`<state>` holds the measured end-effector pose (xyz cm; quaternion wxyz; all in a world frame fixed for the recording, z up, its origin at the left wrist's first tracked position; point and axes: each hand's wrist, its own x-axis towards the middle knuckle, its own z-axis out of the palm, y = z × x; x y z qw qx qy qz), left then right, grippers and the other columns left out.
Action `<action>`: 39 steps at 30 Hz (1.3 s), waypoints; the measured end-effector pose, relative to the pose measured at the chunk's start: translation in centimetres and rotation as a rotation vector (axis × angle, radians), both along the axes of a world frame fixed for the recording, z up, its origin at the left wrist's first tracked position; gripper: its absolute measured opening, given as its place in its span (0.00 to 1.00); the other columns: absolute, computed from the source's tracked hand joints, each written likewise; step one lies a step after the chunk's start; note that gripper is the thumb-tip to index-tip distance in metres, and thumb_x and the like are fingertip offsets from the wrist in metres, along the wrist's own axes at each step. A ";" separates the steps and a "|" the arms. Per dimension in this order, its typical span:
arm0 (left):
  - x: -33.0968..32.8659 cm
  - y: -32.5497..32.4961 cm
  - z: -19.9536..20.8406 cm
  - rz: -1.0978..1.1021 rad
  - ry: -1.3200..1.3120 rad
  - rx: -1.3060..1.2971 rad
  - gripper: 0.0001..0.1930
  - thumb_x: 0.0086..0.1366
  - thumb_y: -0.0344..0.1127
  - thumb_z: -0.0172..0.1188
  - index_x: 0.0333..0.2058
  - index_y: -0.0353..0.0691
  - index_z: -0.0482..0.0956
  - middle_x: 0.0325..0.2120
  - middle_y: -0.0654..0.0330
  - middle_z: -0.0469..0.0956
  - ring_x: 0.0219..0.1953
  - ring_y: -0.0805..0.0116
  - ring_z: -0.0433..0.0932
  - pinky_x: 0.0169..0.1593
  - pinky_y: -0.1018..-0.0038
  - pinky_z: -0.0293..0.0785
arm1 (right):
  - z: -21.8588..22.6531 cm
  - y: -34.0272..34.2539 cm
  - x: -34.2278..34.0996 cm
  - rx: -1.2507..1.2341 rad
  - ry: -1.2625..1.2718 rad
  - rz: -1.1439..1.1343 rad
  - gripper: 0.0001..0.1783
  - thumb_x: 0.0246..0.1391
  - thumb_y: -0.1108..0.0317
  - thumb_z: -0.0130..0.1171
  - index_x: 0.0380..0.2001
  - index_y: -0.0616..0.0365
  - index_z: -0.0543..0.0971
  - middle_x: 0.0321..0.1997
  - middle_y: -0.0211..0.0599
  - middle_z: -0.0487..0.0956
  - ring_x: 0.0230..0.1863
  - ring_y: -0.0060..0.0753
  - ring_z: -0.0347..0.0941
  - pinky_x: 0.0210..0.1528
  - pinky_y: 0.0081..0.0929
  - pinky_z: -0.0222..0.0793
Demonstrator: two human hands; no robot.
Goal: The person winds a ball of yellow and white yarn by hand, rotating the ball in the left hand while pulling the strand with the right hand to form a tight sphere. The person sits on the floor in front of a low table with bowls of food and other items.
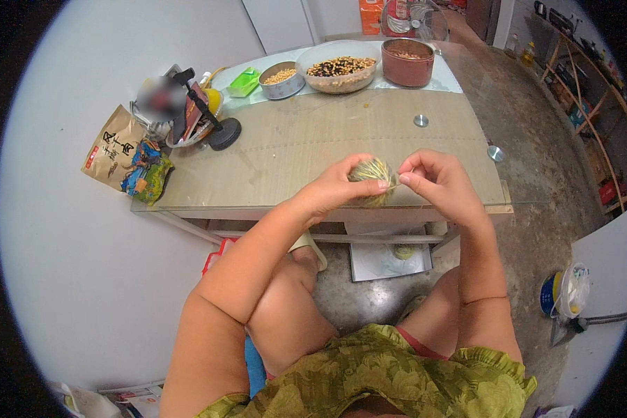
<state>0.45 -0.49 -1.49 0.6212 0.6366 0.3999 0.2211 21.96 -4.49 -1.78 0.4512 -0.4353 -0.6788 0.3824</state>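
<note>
My left hand [338,184] is wrapped round a ball of green and yellow yarn [373,171] above the near edge of the table. Its thumb presses on the ball's near side. Just to the right, my right hand [435,182] is closed in a pinch close to the ball. A thin strand runs from the ball to its fingertips. Below the table edge, a smaller green clump [403,251], perhaps more yarn, lies in a shallow white tray [369,272].
Along the table's far side stand a green box [244,82], a metal tin of kernels [283,91], a bowl of mixed beans [345,86] and a reddish pot [407,72]. A black stand [224,134] and paper bag [111,150] are at left. Metal lids [421,120] lie right.
</note>
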 end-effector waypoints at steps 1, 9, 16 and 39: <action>-0.2 0.1 -0.4 -0.073 0.018 -0.085 0.33 0.53 0.43 0.67 0.56 0.38 0.65 0.45 0.61 0.72 0.46 0.73 0.70 0.51 0.75 0.66 | -0.1 0.2 0.1 -0.008 0.024 0.012 0.05 0.50 0.70 0.61 0.28 0.60 0.77 0.20 0.17 0.69 0.22 0.09 0.60 0.22 0.13 0.56; 0.6 -1.2 0.2 -0.571 -0.236 -0.179 0.40 0.50 0.49 0.69 0.57 0.37 0.61 0.49 0.61 0.69 0.53 0.72 0.67 0.57 0.74 0.63 | -0.1 1.3 0.7 -0.120 0.275 0.067 0.08 0.52 0.65 0.61 0.31 0.58 0.77 0.21 0.19 0.71 0.22 0.10 0.63 0.24 0.15 0.63; 0.6 -2.2 2.2 -0.187 -0.693 -0.099 0.41 0.47 0.36 0.70 0.56 0.43 0.53 0.49 0.60 0.65 0.53 0.68 0.67 0.57 0.70 0.65 | -1.1 2.8 1.3 -0.240 0.399 -0.028 0.14 0.58 0.56 0.55 0.30 0.57 0.78 0.17 0.19 0.66 0.18 0.12 0.59 0.23 0.15 0.64; -0.8 0.9 0.4 0.510 -0.280 0.568 0.37 0.49 0.26 0.67 0.55 0.41 0.55 0.45 0.58 0.68 0.47 0.70 0.70 0.51 0.74 0.69 | 0.5 -1.4 -2.1 -0.243 -0.048 0.407 0.14 0.59 0.62 0.52 0.28 0.62 0.76 0.17 0.25 0.72 0.19 0.14 0.67 0.21 0.17 0.62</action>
